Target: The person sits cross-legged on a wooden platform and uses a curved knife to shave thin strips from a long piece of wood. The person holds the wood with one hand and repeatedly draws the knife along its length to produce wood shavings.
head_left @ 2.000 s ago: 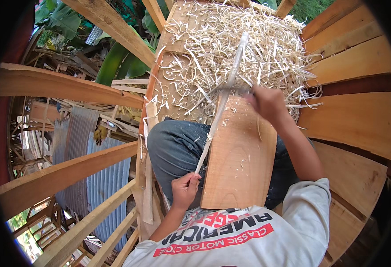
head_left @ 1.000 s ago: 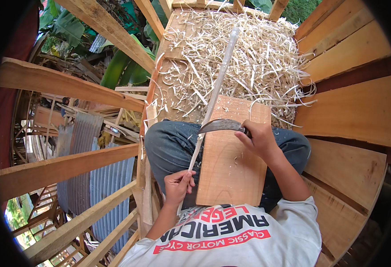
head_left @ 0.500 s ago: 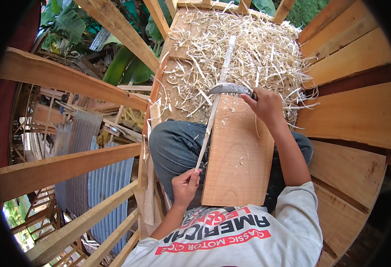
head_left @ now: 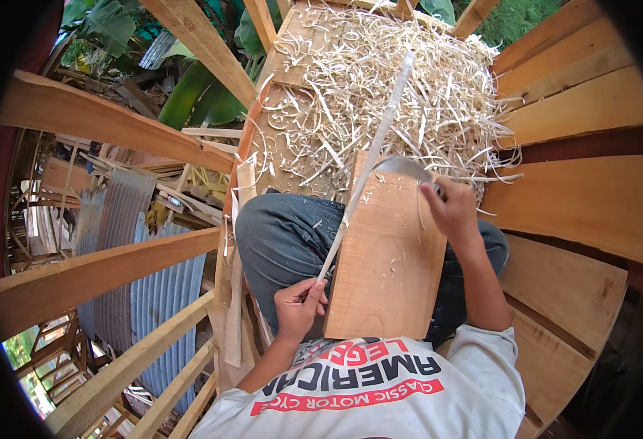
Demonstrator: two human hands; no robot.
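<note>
A long pale wooden strip (head_left: pixel 388 111) slants across the left edge of a flat wooden board (head_left: pixel 389 252) lying on my lap. My left hand (head_left: pixel 301 307) pinches the strip's near end, beside the board. My right hand (head_left: pixel 453 208) is closed around a knife, its handle mostly hidden in my fist. The knife's curved grey blade (head_left: pixel 403 167) lies over the board's far end, its tip close to the strip. Small bits of shaving dot the board.
Curly wood shavings (head_left: pixel 424 88) cover the plank floor (head_left: pixel 292 121) ahead of me. Wooden rails (head_left: pixel 117 128) stand at my left, with corrugated sheets (head_left: pixel 168 282) beyond them. Broad planks (head_left: pixel 577 205) form the right side.
The strip's far end has swung right, so the strip now slants across the board's far corner. My right hand and the knife have come nearer to me and slightly right.
</note>
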